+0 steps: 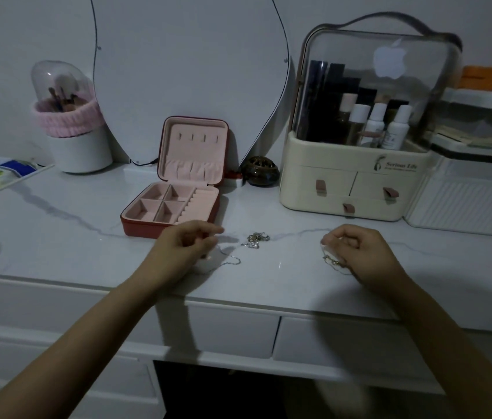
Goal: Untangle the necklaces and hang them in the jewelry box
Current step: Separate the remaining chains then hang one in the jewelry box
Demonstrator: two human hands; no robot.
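The red jewelry box (148, 226) stands open on the marble tabletop, its pink lid upright with small hooks and its pink compartments empty. A tangled heap of silver chains (256, 239) lies on the table between my hands. My left hand (182, 247), in front of the box, has curled fingers that pinch a thin silver chain (229, 261) trailing to its right. My right hand (356, 247) has curled fingers that hold a gold-toned chain (334, 263) hanging below them onto the table.
A heart-shaped mirror (190, 65) leans behind the box. A cosmetics organizer (356, 176) with drawers stands at the right, a brush holder (72, 134) at the left, and a small dark round pot (261, 172) beside the box. The table's front edge (238, 300) runs below my wrists.
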